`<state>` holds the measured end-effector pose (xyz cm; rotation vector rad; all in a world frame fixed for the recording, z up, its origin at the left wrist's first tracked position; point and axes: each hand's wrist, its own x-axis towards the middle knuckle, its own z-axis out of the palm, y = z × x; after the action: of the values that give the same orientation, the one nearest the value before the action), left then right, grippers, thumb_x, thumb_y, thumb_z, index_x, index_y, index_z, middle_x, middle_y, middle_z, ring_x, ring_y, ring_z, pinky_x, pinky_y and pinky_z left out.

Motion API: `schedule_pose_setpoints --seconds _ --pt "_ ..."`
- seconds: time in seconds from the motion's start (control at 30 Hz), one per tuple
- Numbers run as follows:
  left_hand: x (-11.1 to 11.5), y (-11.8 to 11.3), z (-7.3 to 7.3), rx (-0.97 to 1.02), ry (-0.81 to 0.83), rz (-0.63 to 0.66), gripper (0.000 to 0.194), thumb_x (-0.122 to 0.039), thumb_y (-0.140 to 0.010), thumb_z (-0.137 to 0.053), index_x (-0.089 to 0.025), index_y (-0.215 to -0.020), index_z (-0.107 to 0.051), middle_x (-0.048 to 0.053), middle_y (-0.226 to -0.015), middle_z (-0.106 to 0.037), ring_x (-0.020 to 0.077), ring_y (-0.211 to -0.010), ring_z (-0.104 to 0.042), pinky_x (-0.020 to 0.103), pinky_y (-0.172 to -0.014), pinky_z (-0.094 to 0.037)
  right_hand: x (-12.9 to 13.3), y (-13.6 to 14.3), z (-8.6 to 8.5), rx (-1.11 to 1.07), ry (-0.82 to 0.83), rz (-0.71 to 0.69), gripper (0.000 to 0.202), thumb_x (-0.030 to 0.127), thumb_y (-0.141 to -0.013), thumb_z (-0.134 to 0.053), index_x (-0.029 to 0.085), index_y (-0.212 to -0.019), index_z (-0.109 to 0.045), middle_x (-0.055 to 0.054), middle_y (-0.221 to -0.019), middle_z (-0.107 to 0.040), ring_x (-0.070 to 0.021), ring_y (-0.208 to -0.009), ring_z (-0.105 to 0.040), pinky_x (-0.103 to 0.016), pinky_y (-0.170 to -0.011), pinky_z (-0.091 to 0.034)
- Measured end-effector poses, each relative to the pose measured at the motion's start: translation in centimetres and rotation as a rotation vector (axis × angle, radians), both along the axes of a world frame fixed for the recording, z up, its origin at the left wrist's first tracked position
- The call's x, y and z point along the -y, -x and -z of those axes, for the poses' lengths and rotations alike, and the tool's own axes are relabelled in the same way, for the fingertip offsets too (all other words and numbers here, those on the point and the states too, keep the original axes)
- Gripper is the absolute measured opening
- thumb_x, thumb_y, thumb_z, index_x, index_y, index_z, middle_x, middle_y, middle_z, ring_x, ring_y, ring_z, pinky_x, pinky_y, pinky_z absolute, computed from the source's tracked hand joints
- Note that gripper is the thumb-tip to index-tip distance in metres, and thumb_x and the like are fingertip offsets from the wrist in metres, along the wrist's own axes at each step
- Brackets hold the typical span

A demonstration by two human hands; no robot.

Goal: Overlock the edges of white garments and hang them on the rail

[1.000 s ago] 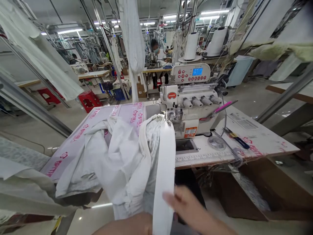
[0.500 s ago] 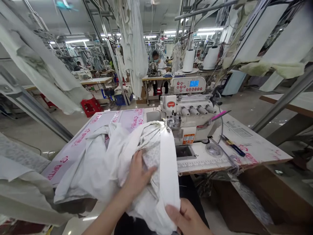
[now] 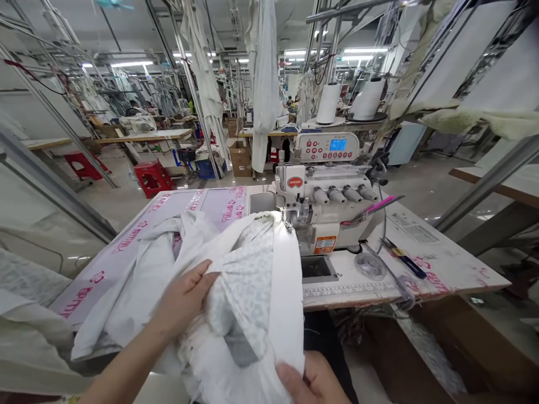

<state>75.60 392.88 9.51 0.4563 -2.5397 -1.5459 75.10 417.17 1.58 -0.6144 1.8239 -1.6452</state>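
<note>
Head cam: left hand (image 3: 185, 297) and right hand (image 3: 315, 380) pinch cloth (image 3: 287, 300) off front edge of worktop (image 3: 452, 255); uneven tugging could pucker it.

The left hand (image 3: 185, 297), spread on the white garment (image 3: 135, 292) half a second earlier, shifted leftward and pinched a fold. The patterned fabric (image 3: 248, 269) inside opened out wider.

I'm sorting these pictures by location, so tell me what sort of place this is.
Most likely a garment sewing workshop: white fabric runs up to a sewing machine, thread cones stand beyond it, and pale cloth hangs nearby.
</note>
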Motion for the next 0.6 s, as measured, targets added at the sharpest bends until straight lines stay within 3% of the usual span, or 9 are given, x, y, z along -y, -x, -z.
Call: schedule_pose_setpoints --seconds 0.17,0.43,0.53,0.6 --pt "-1.1 1.9 -1.6 -0.083 0.086 -0.143 0.025 -0.039 -0.08 -0.04 -0.017 -0.069 -0.046 -0.005 -0.059 -0.043 0.0091 -0.055 -0.04 0.018 -0.05 -0.033 1.1 3.0 -1.9 -0.056 0.121 -0.014 0.039 0.043 -0.083 -0.04 0.014 -0.057 -0.039 0.003 -0.051 -0.031 -0.0069 -0.047 -0.026 -0.02 -0.043 -0.023" --pt "1.2 7.6 -3.1 -0.288 0.566 -0.182 0.018 -0.028 -0.081 -0.038 -0.018 -0.074 -0.05 -0.004 -0.06 -0.048 0.0114 -0.059 -0.045 0.021 -0.056 -0.033 2.6 8.5 -2.8 -0.093 0.099 0.024 0.039 0.047 -0.081 -0.042 0.016 -0.057 -0.037 0.005 -0.046 -0.033 -0.0066 -0.042 -0.029 -0.019 -0.04 -0.022" --pt "0.6 8.5 -3.0 -0.417 0.743 -0.218 0.016 -0.026 -0.08 -0.038 -0.016 -0.081 -0.05 0.001 -0.071 -0.052 0.0157 -0.07 -0.048 0.025 -0.063 -0.036 3.4 10.5 -3.0 -0.086 0.141 0.048 0.039 0.049 -0.077 -0.047 0.015 -0.059 -0.041 0.005 -0.047 -0.035 -0.0062 -0.042 -0.029 -0.019 -0.04 -0.022" --pt "-1.1 7.7 -2.2 -0.486 0.813 -0.142 0.016 -0.025 -0.079 -0.039 -0.014 -0.083 -0.051 0.006 -0.078 -0.052 0.018 -0.077 -0.048 0.028 -0.07 -0.037 3.8 11.5 -2.9 -0.068 0.165 0.06 0.04 0.05 -0.075 -0.049 0.015 -0.058 -0.042 0.005 -0.047 -0.036 -0.006 -0.041 -0.029 -0.019 -0.039 -0.022"
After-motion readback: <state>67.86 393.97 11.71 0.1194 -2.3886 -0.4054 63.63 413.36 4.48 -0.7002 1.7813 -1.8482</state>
